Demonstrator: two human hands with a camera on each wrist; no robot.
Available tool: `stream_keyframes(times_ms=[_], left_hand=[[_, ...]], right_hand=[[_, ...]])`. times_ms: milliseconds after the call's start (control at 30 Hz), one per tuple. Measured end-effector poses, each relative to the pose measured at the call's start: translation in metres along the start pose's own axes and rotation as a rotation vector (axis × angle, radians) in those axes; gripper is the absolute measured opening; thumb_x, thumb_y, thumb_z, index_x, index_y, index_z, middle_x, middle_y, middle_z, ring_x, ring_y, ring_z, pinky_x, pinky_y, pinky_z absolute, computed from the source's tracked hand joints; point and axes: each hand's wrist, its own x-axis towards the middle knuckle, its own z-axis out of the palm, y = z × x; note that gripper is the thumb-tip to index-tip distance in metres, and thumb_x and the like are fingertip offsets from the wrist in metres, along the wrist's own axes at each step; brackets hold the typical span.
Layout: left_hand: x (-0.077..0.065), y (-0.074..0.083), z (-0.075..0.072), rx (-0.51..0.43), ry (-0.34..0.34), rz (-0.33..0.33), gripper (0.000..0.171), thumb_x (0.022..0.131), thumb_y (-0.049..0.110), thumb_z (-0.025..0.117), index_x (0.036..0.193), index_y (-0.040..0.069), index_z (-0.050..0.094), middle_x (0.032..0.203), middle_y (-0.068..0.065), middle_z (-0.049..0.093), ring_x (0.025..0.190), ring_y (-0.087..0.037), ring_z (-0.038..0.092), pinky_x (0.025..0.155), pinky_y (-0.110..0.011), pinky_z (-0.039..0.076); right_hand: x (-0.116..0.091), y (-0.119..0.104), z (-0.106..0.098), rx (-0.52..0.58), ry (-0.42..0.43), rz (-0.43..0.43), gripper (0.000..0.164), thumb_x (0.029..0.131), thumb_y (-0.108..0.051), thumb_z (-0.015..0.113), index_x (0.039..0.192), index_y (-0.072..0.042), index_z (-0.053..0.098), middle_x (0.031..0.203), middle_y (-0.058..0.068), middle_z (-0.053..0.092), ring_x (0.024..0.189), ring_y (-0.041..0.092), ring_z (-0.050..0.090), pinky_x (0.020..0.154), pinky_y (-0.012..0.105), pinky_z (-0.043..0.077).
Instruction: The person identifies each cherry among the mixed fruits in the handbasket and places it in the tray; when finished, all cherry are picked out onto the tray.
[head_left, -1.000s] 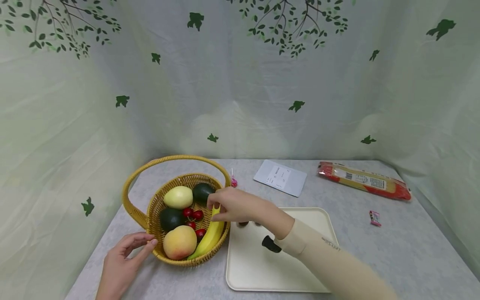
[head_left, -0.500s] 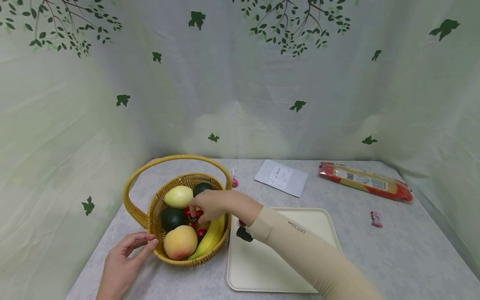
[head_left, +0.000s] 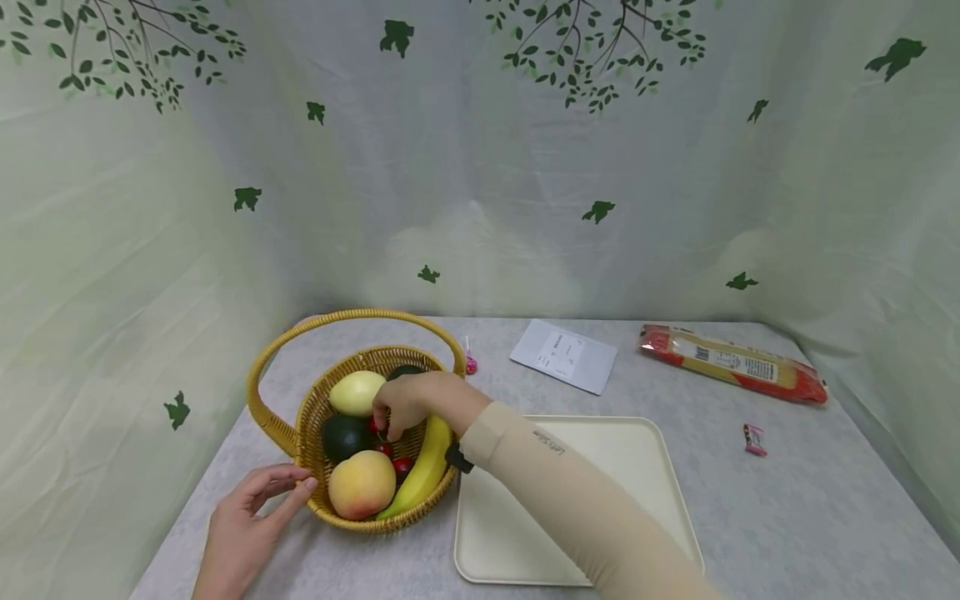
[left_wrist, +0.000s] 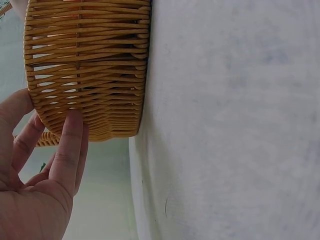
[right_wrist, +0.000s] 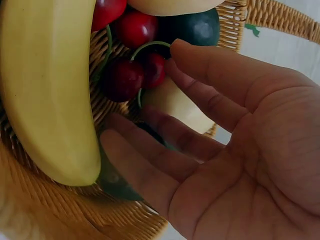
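Observation:
A wicker basket (head_left: pixel 420 521) with a tall handle holds fruit: a peach (head_left: pixel 362 485), a banana (head_left: pixel 423 471), a pale yellow-green fruit (head_left: pixel 357 392), dark green fruits (head_left: pixel 346 439) and several red cherries (head_left: pixel 402 468). My left hand (head_left: pixel 243 525) holds the basket's near left rim; in the left wrist view its fingertips (left_wrist: pixel 73 117) lie against the woven wall. Inside the basket, my right hand (head_left: pixel 408 404) reaches down over the cherries. Its fingers look spread and loosely bent in the right wrist view, with the thumb tip beside a green stem (right_wrist: pixel 150 44). Contact there is unclear.
A cream tray (head_left: pixel 480 554) lies right of the basket, partly under my right sleeve (head_left: pixel 555 492). Farther back are a lollipop (head_left: pixel 471 364), a grey labelled pouch (head_left: pixel 562 357) and a long red-and-yellow packet (head_left: pixel 731 362). A pink wrapped candy (head_left: pixel 754 439) lies to the right.
My right hand has moved left, from beside the banana's upper end to the cherries. Small dark red items glimpsed on the tray are now covered by my arm. The left hand stays at the rim.

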Motion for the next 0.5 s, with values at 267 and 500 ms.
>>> stream_keyframes(times_ms=[267,500], left_hand=[[-0.001,0.000,0.000,-0.010,0.000,0.006,0.027,0.097,0.030,0.083,0.117,0.013,0.079,0.109,0.019,0.072,0.096,0.011,0.065,0.085,-0.003,0.050],[0.000,0.000,-0.001,-0.016,-0.004,0.001,0.028,0.097,0.031,0.083,0.118,0.013,0.079,0.109,0.020,0.072,0.097,0.011,0.065,0.084,-0.003,0.050]], right_hand=[[0.010,0.002,0.002,0.065,-0.056,0.008,0.007,0.101,-0.020,0.077,0.106,-0.022,0.071,0.107,-0.007,0.063,0.092,0.011,0.055,0.080,0.026,0.052],[0.014,0.002,0.003,0.116,-0.100,0.039,0.008,0.101,-0.017,0.077,0.107,-0.019,0.072,0.109,-0.006,0.063,0.091,0.009,0.057,0.091,0.030,0.061]])
